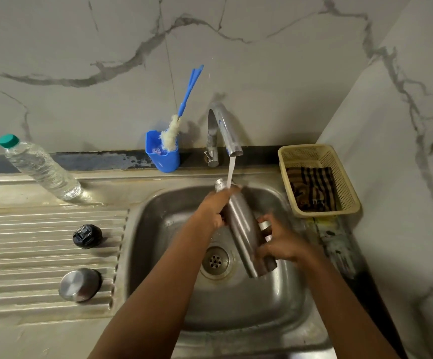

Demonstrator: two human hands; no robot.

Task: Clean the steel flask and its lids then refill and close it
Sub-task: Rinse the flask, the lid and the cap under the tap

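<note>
Flask is over the sink basin, tilted w/ neck up toward the back edge, mouth right at the tap stream, prob so water runs in/over for a rinse. Base hangs low over the drain so spill stays in the basin.

L to R:
- Plastic water bottle, green cap, leaning at back-left corner of the counter; likely the refill source, guess only.
- Black inner lid and steel cap parked on the ribbed drainboard, apart from each other, well clear of the water. Can't tell if washed yet.
- Blue holder w/ bottle brush on back ledge, just left of tap.
- Left hand: grip clenched round flask's upper body below the neck, steadying the aim.
- Right hand: grip wrapped on lower body nr the base, carrying the weight. Small shiny bit by its fingers, unclear what it is, maybe a ring.
- Beige basket at the sink's right edge, striped cloth inside.

Hidden/unclear: flask interior and fill level not visible; motion blur on hands; whether stream enters mouth or hits the rim, can't tell.
</note>
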